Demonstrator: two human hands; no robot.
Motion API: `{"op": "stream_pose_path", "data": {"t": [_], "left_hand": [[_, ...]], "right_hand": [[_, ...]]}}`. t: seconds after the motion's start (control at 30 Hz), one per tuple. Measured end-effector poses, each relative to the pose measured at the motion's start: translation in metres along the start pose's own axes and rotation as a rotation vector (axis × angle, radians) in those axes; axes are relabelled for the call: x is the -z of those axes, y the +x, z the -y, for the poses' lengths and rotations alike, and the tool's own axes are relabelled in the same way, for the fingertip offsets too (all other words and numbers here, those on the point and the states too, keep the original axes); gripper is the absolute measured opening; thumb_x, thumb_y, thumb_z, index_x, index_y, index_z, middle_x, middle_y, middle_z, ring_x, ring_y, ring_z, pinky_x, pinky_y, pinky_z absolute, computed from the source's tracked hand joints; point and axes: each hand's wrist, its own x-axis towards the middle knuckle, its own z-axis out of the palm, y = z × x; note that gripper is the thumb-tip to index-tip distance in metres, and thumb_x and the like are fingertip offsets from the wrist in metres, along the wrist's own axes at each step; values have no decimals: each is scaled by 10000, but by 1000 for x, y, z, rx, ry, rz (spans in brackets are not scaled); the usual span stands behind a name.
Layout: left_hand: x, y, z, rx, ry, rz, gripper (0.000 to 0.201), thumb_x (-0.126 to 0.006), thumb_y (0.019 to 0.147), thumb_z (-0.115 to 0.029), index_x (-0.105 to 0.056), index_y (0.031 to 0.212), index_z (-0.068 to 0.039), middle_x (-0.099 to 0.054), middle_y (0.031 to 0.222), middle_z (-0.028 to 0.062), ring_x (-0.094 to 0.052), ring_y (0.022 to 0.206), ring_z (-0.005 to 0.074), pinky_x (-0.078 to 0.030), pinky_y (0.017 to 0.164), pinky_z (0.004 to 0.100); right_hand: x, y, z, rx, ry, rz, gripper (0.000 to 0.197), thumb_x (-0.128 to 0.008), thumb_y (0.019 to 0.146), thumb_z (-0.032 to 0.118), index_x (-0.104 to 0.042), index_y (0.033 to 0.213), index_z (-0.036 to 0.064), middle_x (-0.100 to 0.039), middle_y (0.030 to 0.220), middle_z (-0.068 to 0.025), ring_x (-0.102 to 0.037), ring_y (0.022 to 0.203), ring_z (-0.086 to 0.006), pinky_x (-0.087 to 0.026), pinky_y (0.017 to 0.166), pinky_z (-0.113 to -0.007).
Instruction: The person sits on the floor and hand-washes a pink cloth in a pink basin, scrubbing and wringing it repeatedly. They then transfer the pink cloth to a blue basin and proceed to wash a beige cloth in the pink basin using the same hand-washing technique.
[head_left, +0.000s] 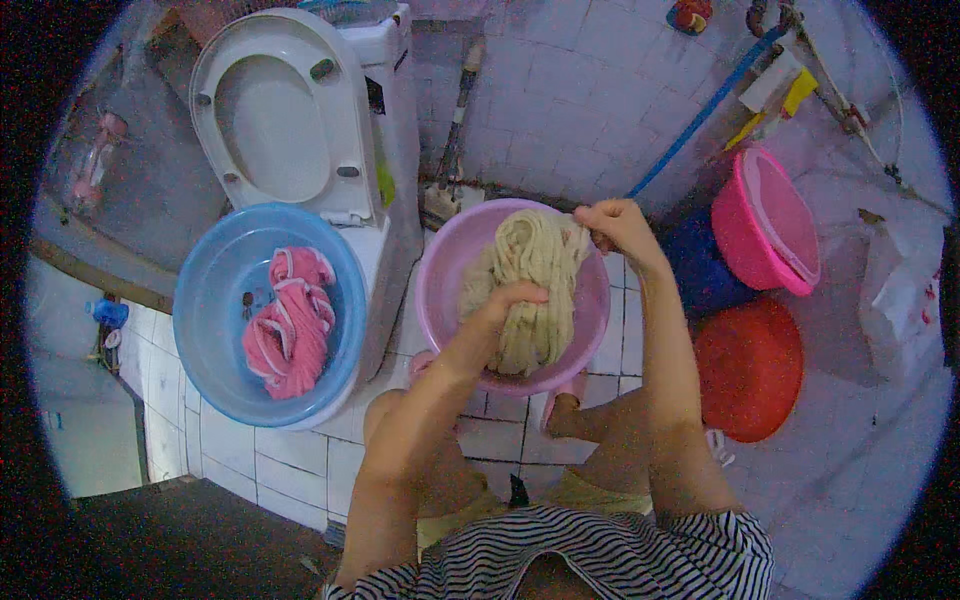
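A wet, cream-coloured knitted garment or cloth [535, 250] lies bunched in folds in a pink-purple basin [430, 325] on the floor between my feet. My left hand [508, 305] grips the bundle near its middle; most of its fingers are hidden by the folds. At the basin's right rim, my right hand [622, 232] pinches the bundle's upper right edge between thumb and fingers, pulling a bit of it outward. To the left, a blue basin [195, 330] holds a crumpled pink cloth [295, 335] with pale edging, touched by neither hand.
The blue basin stands against a white toilet [275, 130] with its lid raised. On the right are a bright pink bucket [740, 235], a red basin [750, 370] and a blue pole [700, 115] leaning on the tiled wall. A long-handled brush [462, 110] stands behind.
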Motion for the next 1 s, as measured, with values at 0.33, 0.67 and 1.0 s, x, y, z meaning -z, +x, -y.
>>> {"op": "stream_pose_path", "data": {"t": [0.33, 0.67, 1.0], "left_hand": [[13, 22, 22, 39, -194, -140, 548, -570, 695, -238, -471, 1184, -10, -594, 1024, 121, -589, 920, 252, -473, 828, 365], [-1, 22, 7, 249, 62, -57, 595, -663, 767, -181, -409, 1283, -26, -564, 1140, 92, -547, 1047, 211, -433, 907, 343], [-3, 51, 23, 81, 350, -85, 614, -727, 705, -168, -443, 1230, -25, -537, 1124, 69, -524, 1032, 188, -422, 879, 320]], "right_hand": [[-105, 20, -24, 687, 1460, 444, 1075, -638, 534, 743, -332, 1343, 106, -415, 1294, -184, -380, 1205, -391, -324, 991, -586], [-47, 26, -38, 277, 1107, 221, 265, -685, 734, 261, -465, 773, 118, -468, 864, -36, -478, 861, -176, -473, 686, -313], [-37, 18, -13, 184, 247, 9, 177, -682, 689, 131, -544, 785, 77, -558, 775, -3, -519, 699, -103, -425, 622, -263]]}}
